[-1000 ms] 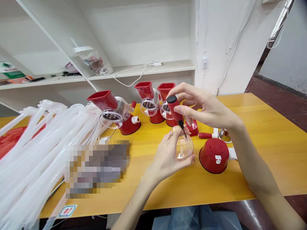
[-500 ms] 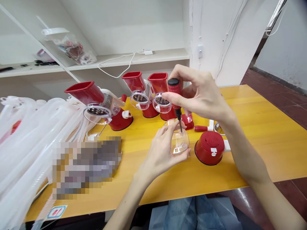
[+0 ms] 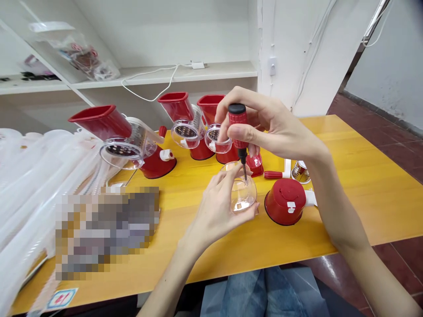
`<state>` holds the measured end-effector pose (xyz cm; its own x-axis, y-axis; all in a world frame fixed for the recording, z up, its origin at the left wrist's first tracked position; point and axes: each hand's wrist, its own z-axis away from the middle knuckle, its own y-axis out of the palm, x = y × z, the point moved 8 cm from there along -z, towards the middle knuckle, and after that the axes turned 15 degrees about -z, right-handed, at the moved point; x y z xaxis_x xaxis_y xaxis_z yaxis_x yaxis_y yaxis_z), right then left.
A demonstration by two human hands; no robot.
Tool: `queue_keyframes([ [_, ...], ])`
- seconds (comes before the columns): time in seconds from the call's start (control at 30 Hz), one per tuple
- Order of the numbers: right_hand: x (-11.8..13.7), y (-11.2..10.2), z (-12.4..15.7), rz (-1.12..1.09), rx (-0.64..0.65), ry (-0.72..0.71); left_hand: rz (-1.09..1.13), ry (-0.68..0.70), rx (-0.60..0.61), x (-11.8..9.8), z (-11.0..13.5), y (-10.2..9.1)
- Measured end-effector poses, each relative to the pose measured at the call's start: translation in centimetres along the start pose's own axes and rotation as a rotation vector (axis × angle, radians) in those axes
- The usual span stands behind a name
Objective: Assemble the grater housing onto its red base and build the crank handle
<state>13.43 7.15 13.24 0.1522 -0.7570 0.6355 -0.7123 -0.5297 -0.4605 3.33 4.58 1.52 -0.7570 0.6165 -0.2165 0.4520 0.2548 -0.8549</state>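
Observation:
My left hand (image 3: 214, 207) cradles a transparent plastic bowl-shaped housing (image 3: 243, 193), with its fingers wrapped around the near side. My right hand (image 3: 267, 125) pinches a red-handled screwdriver (image 3: 237, 125) above it. The screwdriver's black shaft reaches down past the bowl's rim, and its tip sits inside the bowl. To the right of the bowl, apart from both hands, rests a red suction base (image 3: 286, 201) with a white tab. Behind my right hand stand several assembled red rotary graters (image 3: 185, 127), the nearest partly hidden by my fingers.
On the yellow wooden table (image 3: 363, 198) lie a red-and-white crank handle (image 3: 276, 174) and a metal grater drum (image 3: 300, 171). Bundled white plastic sleeves (image 3: 42, 176) fill the left, beside a pixelated patch (image 3: 105, 231). White shelves stand behind.
The whole scene has slid left and up in view as my head turned. The screwdriver stays in the bowl, and both hands keep their hold.

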Motion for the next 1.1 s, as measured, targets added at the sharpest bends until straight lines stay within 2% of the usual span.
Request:
queue_keyframes([
  [0.17, 0.2, -0.2, 0.5, -0.236, 0.096, 0.045, 0.001, -0.006, 0.004, -0.1, -0.1, 0.0],
  [0.3, -0.2, -0.4, 0.3, -0.243, 0.042, 0.041, -0.008, -0.011, 0.017, -0.2, -0.1, 0.0],
  [0.53, -1.3, -1.3, -0.1, -0.108, -0.248, 0.088, -0.021, -0.020, 0.034, -0.4, -0.1, 0.0],
  [0.73, -0.2, -2.1, 0.3, 0.321, -0.586, 0.144, -0.064, -0.004, -0.013, -0.5, 0.0, -0.1],
  [0.8, -0.2, -1.6, 0.0, 0.290, -0.537, 0.126, -0.074, -0.004, -0.007, -0.5, 0.0, 0.0],
  [0.9, -0.7, -0.6, -0.4, 0.083, -0.334, 0.110, -0.068, -0.015, 0.011, -0.4, 0.0, 0.1],
  [1.1, -0.4, -1.3, 0.0, -0.084, -0.160, 0.089, -0.070, -0.005, 0.002, -0.5, 0.0, 0.0],
])
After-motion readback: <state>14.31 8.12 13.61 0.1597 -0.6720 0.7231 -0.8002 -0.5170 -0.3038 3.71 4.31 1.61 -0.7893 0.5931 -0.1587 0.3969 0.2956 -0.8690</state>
